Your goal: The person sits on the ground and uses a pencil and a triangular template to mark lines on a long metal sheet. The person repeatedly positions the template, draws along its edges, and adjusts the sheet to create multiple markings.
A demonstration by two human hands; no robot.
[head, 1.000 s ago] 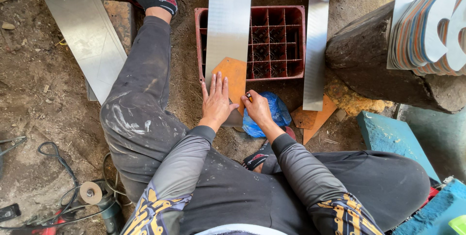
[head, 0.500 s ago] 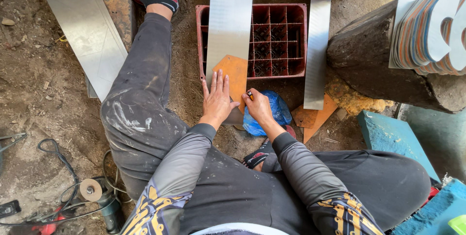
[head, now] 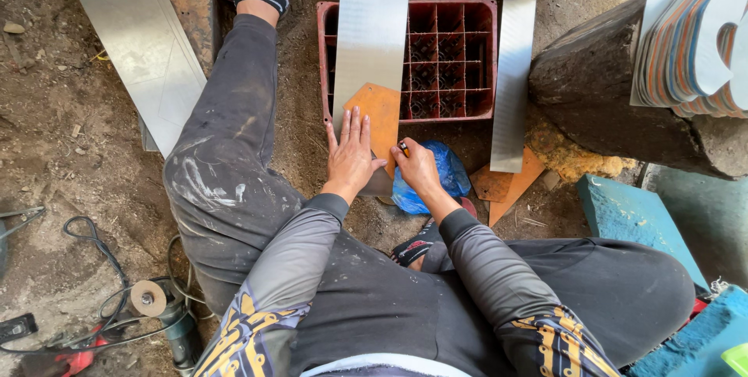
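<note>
Hardly shifted since the earlier frames: left hand [head: 352,151] still pressed flat, fingers spread, on the orange plate [head: 377,116] at the near end of the long metal strip [head: 372,26]. Right hand [head: 415,165] just beside it, curled shut around a small marker-like tool [head: 403,148], tip at the orange plate's near right edge. Both forearms reaching forward from grey sleeves, wrists close together, elbows bent over the lap. Directly under and behind the right hand, a crumpled blue plastic bag [head: 448,174] on the dirt floor. Carrying the strip, a red compartment crate [head: 448,58], the strip along its left side, the orange plate hanging over its near left corner. Beyond the crate's right edge, a second narrow metal strip [head: 516,58], with orange offcuts [head: 506,182] at its near end. Far right, a dark log [head: 608,104] bearing a stack of cut sheet shapes [head: 693,42]. Left, an outstretched paint-smeared trouser leg [head: 226,135] blocking the ground beside a wide metal sheet [head: 140,42]. Near left corner of view, an angle grinder [head: 160,307] with tangled cable.
</note>
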